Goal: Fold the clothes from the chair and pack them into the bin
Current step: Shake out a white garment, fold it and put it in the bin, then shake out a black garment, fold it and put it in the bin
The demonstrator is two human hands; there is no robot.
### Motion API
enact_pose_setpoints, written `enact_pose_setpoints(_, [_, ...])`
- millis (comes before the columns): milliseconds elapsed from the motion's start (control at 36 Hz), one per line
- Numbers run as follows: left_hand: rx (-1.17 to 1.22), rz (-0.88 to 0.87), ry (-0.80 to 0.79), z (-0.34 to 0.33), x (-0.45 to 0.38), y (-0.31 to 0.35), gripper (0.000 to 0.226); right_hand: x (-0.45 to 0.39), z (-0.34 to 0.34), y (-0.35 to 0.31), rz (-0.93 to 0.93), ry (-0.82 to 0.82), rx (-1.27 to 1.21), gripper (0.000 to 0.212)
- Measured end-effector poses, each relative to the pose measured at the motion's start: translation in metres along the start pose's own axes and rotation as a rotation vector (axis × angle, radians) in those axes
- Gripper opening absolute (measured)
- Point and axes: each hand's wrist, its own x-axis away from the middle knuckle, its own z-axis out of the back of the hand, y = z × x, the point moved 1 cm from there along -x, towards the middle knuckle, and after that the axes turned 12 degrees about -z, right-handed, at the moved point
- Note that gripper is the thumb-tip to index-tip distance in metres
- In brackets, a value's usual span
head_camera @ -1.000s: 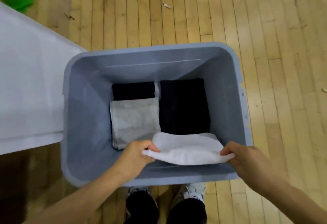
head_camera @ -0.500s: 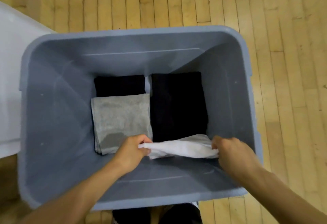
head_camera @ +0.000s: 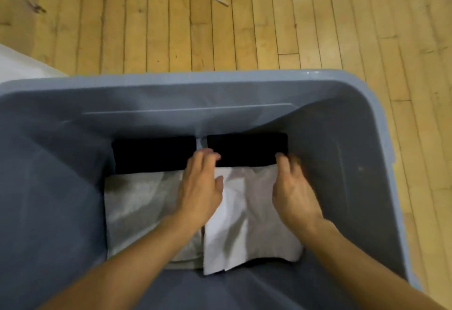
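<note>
A folded white cloth [head_camera: 247,226] lies flat at the bottom of the grey-blue bin [head_camera: 186,79], on top of a folded black garment [head_camera: 247,149] at the right. My left hand [head_camera: 199,187] rests on its left edge with fingers stretched forward. My right hand [head_camera: 292,188] lies along its right edge, fingers reaching to the far corner. To the left, a folded grey cloth [head_camera: 137,202] sits over another black folded garment [head_camera: 152,154].
The bin stands on a wooden plank floor [head_camera: 244,28]. A white surface [head_camera: 22,65] shows at the far left beside the bin. A small scrap [head_camera: 220,0] lies on the floor beyond.
Both hands carried the white cloth down into the bin and laid it on the right black garment. The pinch on its ends gave way to flat hands. The camera leaned closer.
</note>
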Motion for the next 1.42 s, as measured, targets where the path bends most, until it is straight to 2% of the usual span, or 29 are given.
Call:
enact_pose_setpoints(83, [-0.131,-0.205,-0.203,-0.02,0.015,-0.006,0.07,0.008,-0.04,0.007,0.244,-0.048,0.041,0.096])
enact_pose_setpoints(167, [-0.292,-0.259,-0.461,-0.038,0.032,-0.008,0.098,0.014,-0.064,0.018,0.309,-0.248,0.156,0.145])
enact_pose_setpoints(194, [-0.324,-0.257,-0.507,-0.044,0.035,-0.012,0.108,0.012,-0.072,0.026,0.316,-0.279,0.181,0.148])
enact_pose_setpoints(250, [-0.367,-0.224,-0.552,-0.054,0.04,-0.025,0.127,0.006,-0.085,0.044,0.303,-0.307,0.175,0.14])
enact_pose_setpoints(306, [-0.408,-0.201,-0.611,-0.056,0.04,-0.028,0.138,0.002,-0.091,0.056,0.321,-0.267,0.26,0.147])
enact_pose_setpoints(333, [-0.448,-0.221,-0.652,-0.056,0.038,-0.028,0.138,0.0,-0.096,0.06,0.336,-0.23,0.268,0.149])
enact_pose_setpoints(389, [-0.441,-0.206,-0.703,-0.067,0.036,-0.035,0.125,-0.002,-0.103,0.062,0.352,-0.221,0.28,0.151])
enact_pose_setpoints(444, [-0.486,-0.226,-0.654,-0.071,0.035,-0.036,0.134,-0.003,-0.108,0.063,0.355,-0.224,0.253,0.157])
enact_pose_setpoints(500, [-0.414,-0.181,-0.622,-0.069,0.041,-0.035,0.143,-0.002,-0.098,0.057,0.304,-0.247,0.218,0.16])
enact_pose_setpoints(583, [-0.414,-0.2,-0.488,-0.041,0.054,-0.037,0.139,0.008,-0.065,0.036,0.352,-0.159,0.18,0.148])
enact_pose_setpoints(639, [-0.396,-0.206,-0.421,-0.002,0.061,-0.029,0.142,0.019,-0.016,0.011,0.387,-0.114,0.13,0.134])
enact_pose_setpoints(694, [-0.397,-0.177,-0.344,0.049,0.066,-0.013,0.14,0.034,0.038,-0.015,0.429,-0.108,0.071,0.11])
enact_pose_setpoints(750, [-0.388,-0.108,-0.213,0.114,0.069,0.004,0.132,0.049,0.095,-0.049,0.497,-0.089,-0.008,0.099])
enact_pose_setpoints(917, [-0.319,0.064,0.297,0.348,0.096,0.049,0.082,0.128,0.259,-0.212,0.827,-0.053,-0.236,0.09])
enact_pose_setpoints(1028, [-0.38,0.17,0.522,0.465,0.151,0.051,0.074,0.191,0.317,-0.311,1.003,0.033,-0.339,0.088])
enact_pose_setpoints(1139, [-0.423,0.326,0.623,0.537,0.238,0.032,0.071,0.268,0.327,-0.395,1.208,0.025,-0.365,0.084])
enact_pose_setpoints(1222, [-0.461,0.432,0.661,0.56,0.299,-0.001,0.069,0.316,0.31,-0.45,1.312,0.009,-0.342,0.081])
enact_pose_setpoints(1250, [-0.456,0.513,0.674,0.57,0.342,-0.027,0.068,0.346,0.286,-0.486,1.35,-0.024,-0.329,0.082])
enact_pose_setpoints(1306, [-0.471,0.56,0.688,0.567,0.359,-0.045,0.07,0.357,0.275,-0.503,1.352,-0.03,-0.298,0.082])
enact_pose_setpoints(1417, [-0.442,0.721,0.701,0.566,0.447,-0.108,0.068,0.42,0.206,-0.566,1.329,-0.106,-0.27,0.086])
